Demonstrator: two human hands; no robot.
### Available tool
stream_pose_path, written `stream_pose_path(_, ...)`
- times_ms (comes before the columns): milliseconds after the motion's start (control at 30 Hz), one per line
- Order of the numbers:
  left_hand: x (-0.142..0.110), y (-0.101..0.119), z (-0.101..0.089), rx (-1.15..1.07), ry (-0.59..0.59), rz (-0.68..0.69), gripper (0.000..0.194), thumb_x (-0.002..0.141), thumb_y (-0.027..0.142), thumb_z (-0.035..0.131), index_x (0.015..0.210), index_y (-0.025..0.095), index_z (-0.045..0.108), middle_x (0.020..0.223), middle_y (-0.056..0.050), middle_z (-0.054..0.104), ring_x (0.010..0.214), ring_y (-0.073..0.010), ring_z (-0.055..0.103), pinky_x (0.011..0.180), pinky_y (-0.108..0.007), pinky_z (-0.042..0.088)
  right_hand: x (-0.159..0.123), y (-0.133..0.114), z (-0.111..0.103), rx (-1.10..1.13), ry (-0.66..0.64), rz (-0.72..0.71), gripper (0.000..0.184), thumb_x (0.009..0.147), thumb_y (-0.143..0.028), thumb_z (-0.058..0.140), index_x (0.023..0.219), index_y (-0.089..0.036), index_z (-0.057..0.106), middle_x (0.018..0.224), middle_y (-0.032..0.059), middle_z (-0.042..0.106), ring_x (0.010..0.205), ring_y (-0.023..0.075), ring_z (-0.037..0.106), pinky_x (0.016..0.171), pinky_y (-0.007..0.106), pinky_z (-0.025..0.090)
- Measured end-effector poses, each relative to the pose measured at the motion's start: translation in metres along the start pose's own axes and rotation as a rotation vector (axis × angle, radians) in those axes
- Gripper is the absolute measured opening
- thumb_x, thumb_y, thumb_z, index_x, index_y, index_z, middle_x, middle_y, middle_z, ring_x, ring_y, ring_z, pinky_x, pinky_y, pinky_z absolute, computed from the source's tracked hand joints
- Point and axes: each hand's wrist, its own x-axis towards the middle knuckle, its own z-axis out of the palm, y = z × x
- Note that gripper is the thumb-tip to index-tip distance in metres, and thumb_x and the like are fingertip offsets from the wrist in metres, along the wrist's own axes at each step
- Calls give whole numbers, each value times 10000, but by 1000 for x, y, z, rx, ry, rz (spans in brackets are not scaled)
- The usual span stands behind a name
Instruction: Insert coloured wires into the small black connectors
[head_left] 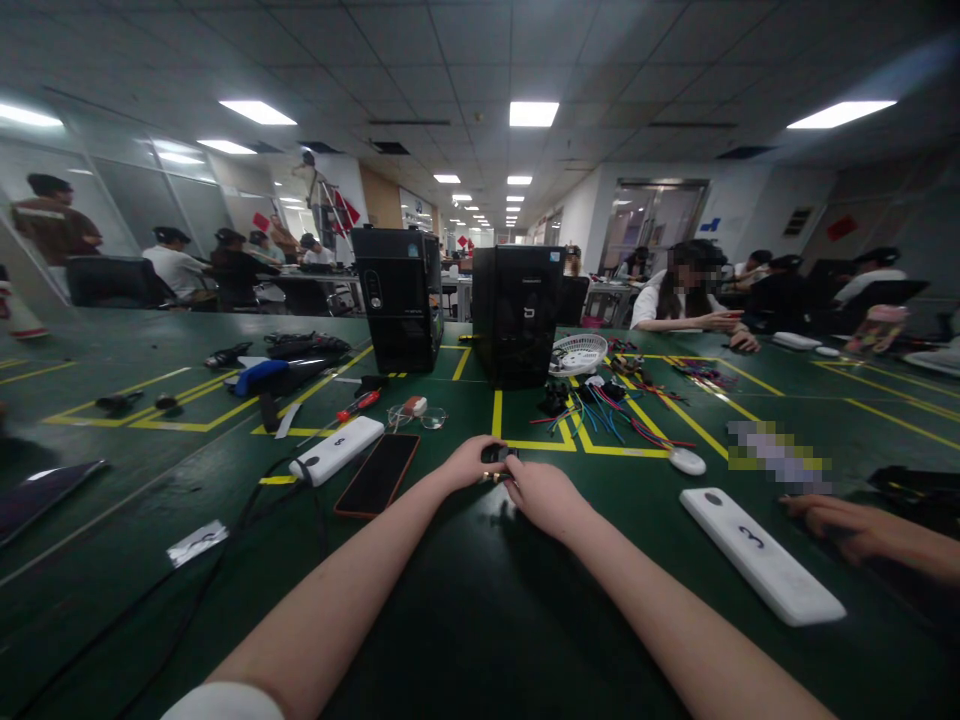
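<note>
Both my hands meet just above the green table, around a small black piece [499, 454] with brass-coloured bits at its lower edge. My left hand [474, 462] has its thumb and fingers closed on the left side of it. From the right, my right hand [541, 490] pinches the same piece, its fingertips touching those of the left. Fingers cover much of the piece, so its kind is unclear. Left of my hands lies a dark-screened phone [377, 476] in an orange-brown case. Beyond them are eyeglasses [431, 417] and a red screwdriver [358, 405].
Two black computer towers [397, 300] stand ahead. Colored wires [600, 410] and a white basket [579, 354] lie right of them. A white bar marked 3 [761, 555] and another person's hand [862, 525] are at right. A white bar marked 8 [337, 450] and black cable [247, 500] lie left.
</note>
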Motion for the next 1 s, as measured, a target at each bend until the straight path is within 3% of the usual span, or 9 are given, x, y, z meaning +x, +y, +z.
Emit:
stream_pose_path(200,1,-5,3,7,9,16,400,686,298,662,1042,129,596,1046,-100,622,957,-223,566,860,-324,433,2,1,-4,-2,43,59,320,872,-278,367,1180,-194,389,922,87,635,802,200,612,666,271,415)
stream_pose_path(433,-3,-1,1,79,-60,153,433,699,354,645,1095,188,587,1084,-66,618,1002,-223,550,890,-318,400,5,9,3,-23,115,108,342,881,-338,337,1168,-175,425,945,99,627,823,209,607,673,286,422)
stream_pose_path(600,-5,2,-1,87,-115,193,510,707,405,632,1170,209,548,1149,-68,593,1059,-233,526,926,-328,369,6,12,7,-25,33,130,332,881,-349,347,1127,-164,470,938,108,628,842,205,607,702,288,422)
stream_pose_path(767,-7,3,0,105,-97,162,677,708,424,625,1310,233,383,1225,-74,535,1108,-242,490,947,-356,357,8,13,6,-15,-3,184,291,871,-346,367,1032,-154,517,877,98,637,808,204,618,678,276,433)
stream_pose_path(867,-7,4,1,86,-76,115,668,738,406,598,1330,230,343,1197,-71,551,1098,-235,496,953,-360,354,9,17,5,-26,-8,292,301,870,-335,365,1013,-137,540,888,124,636,823,201,620,684,273,440)
stream_pose_path(1000,-7,5,1,80,-72,86,625,760,372,578,1323,225,348,1186,-67,559,1107,-232,491,969,-363,341,9,40,-1,-26,-52,547,270,847,-234,383,976,-121,591,880,152,646,827,202,626,674,276,456)
